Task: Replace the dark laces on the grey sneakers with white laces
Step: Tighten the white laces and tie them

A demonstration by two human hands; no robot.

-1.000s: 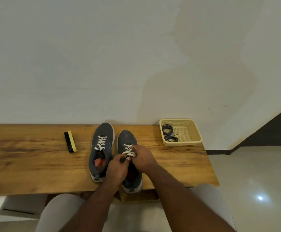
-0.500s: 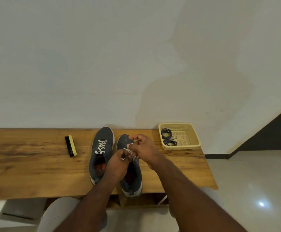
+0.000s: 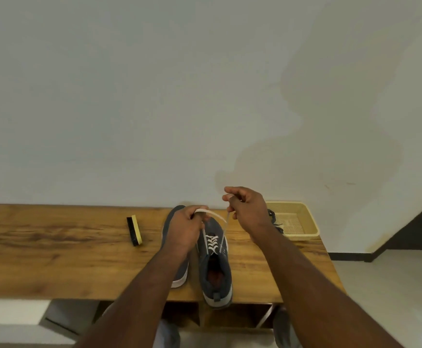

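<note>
Both hands are up off the bench (image 3: 54, 259), each pinching one end of the white lace (image 3: 211, 243) on the right sneaker (image 3: 216, 267). The left hand (image 3: 183, 231) has its fingers curled round one end, with a flat bit of lace looping out over the top of the fist. The right hand (image 3: 246, 212) is raised higher and further back, thumb and fingers clamped on the other end, which runs down taut to the eyelets. My guess is they're pulling both ends away from the shoe to snug up the criss-crosses and even out the lengths, which is why the hands are spread apart and lifted rather than down at the tongue.

The shoe sits toe to the wall, heel hanging just over the near edge of the bench, so the eyelets face the person. The left sneaker (image 3: 176, 270) is right beside it, mostly hidden behind the left forearm, so I can't tell its lacing from here.

The dark laces (image 3: 275, 219) are lying in the tan basket (image 3: 305, 222) off to the right, out of the way. A brush (image 3: 134, 229) lies on the bench to the left of the shoes, well apart from them.

Looks pretty far along to me: white lace is crossed through several rows, probably just tightening or tying left on this one.
</note>
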